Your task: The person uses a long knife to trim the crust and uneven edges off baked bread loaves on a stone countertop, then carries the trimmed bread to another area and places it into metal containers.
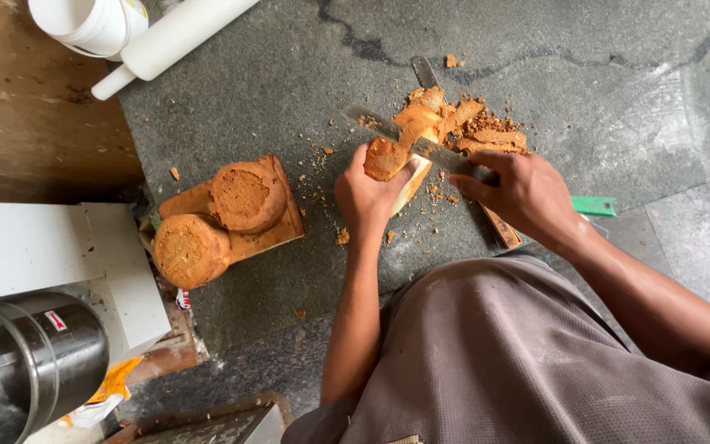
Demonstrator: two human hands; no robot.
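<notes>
Both hands (445,193) clenched — forearms extended

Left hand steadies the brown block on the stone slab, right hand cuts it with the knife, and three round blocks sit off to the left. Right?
Not quite: the head view shows two round blocks, not three. Otherwise right: left hand steadies the brown block, right hand works the knife.

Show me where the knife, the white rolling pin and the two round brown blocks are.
knife (433,150): head view, middle of blade.
white rolling pin (176,34): head view, its barrel.
round brown blocks (244,196): head view, top face of upper block.
</notes>
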